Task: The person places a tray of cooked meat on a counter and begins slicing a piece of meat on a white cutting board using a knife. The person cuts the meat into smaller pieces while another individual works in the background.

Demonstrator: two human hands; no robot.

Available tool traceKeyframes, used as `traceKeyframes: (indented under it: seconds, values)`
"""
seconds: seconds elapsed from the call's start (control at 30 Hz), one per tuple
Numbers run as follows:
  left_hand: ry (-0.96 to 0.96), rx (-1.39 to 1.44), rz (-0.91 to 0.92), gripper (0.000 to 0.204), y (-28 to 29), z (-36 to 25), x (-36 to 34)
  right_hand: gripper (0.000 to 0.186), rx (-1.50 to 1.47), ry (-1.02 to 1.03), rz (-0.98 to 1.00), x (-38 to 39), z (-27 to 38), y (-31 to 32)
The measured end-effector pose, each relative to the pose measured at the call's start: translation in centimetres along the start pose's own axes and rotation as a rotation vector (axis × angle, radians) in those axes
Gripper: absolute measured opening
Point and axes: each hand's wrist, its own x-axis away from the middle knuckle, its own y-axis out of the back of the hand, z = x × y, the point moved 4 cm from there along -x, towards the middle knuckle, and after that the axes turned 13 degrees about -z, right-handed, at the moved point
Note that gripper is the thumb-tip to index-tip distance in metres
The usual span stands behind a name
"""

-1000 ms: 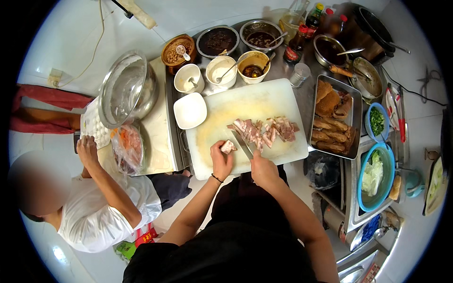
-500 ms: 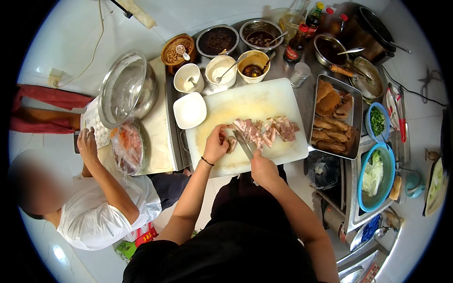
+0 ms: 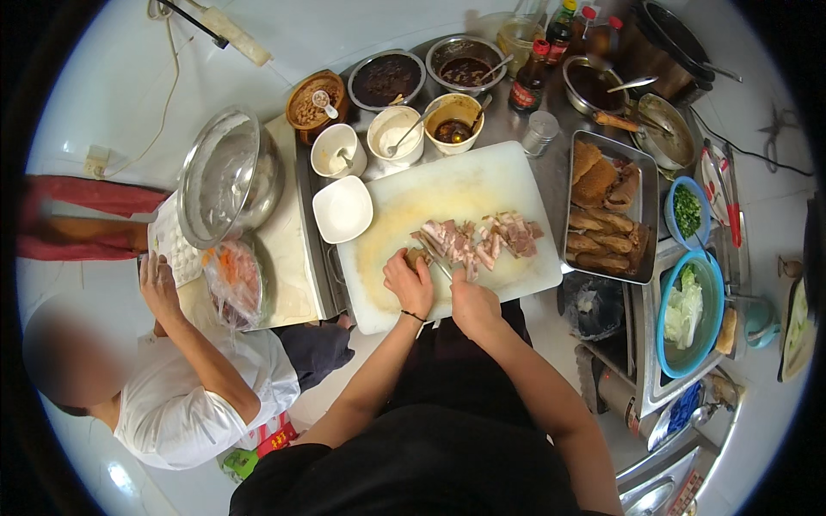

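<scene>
A white cutting board (image 3: 387, 198) lies in front of me with sliced pinkish meat (image 3: 465, 243) spread across its middle and right. My left hand (image 3: 409, 285), with a dark band at the wrist, is closed with bent fingers on a small brownish piece of meat (image 3: 416, 255) left of the slices. Wrapped round the handle of a knife (image 3: 438, 258), my right hand (image 3: 475, 305) holds the blade pointing away and left, beside that piece. The handle is mostly hidden in my fist. A square white bowl (image 3: 342, 211) sits at the board's left edge.
Behind the board stand sauce bowls (image 3: 387, 82), tubs with spoons and bottles (image 3: 529, 77). To the right are a metal tray (image 3: 570, 258) of brown cooked meat and a blue basin (image 3: 716, 301) of lettuce. At left, a person in white sits near a large steel bowl (image 3: 231, 176).
My left hand has shifted down and right, closer to my right hand, with its fingers on the meat piece. The knife stays beside it. The whole view has shifted slightly.
</scene>
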Motion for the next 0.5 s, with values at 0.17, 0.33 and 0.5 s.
traceKeyframes:
  seconds: [0.17, 0.33, 0.5]
  values:
    - [-0.072, -0.016, 0.011, 0.032, 1.1, 0.5, 0.1, 0.016, -0.043, -0.006, 0.023, -0.3, 0.3, -1.4]
    - [-0.120, 0.014, 0.038, 0.029, 1.6, 1.1, -0.2, 0.021, -0.061, -0.047, 0.049, -1.7, -1.0, 0.1]
    - [-0.106, 0.021, -0.005, 0.028, 1.4, 0.9, -0.1, 0.017, -0.004, -0.023, -0.050, -1.9, -1.3, 0.4]
